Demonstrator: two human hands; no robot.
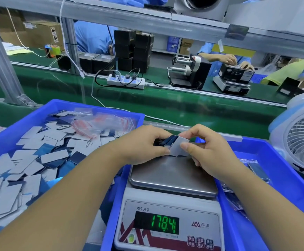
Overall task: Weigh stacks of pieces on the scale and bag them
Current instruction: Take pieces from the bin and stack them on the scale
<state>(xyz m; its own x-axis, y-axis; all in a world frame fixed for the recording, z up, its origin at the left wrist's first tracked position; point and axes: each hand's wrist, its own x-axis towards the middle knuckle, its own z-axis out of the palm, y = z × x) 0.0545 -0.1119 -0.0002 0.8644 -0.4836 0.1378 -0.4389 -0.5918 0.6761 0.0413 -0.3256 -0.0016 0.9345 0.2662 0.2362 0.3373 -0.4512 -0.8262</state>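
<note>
Fingers (184,146) of the right hand (209,151) pinched the outermost grey piece (179,146) of a small stack (167,142), thumb on its near face and the other fingers curled over its far edge. The left hand (144,144) gripped the remaining pieces from the other side, fingers wrapped round them. The stack stood on edge over the far rim of the scale pan (173,176), seemingly resting on it, and the display (163,224) showed 178.4.

Done well, this step probably called for adding or removing pieces one at a time, then releasing the stack fully so that no hand pressure fed into the reading; with both hands bearing on the pieces, the figure shown was likely not a true weight. Squaring the edges before letting go would keep the stack from toppling off the pan.

The pieces were thin rectangular cards with rounded corners, pale grey on one face and dark blue on the other, the held ones fanned slightly apart at the top. Many more lay loose in the blue tray (100,107) to the left, with clear zip bags (102,124) heaped at its far end. A second blue bin (267,153) on the right held what looked like filled bags, partly hidden by the right arm.
</note>
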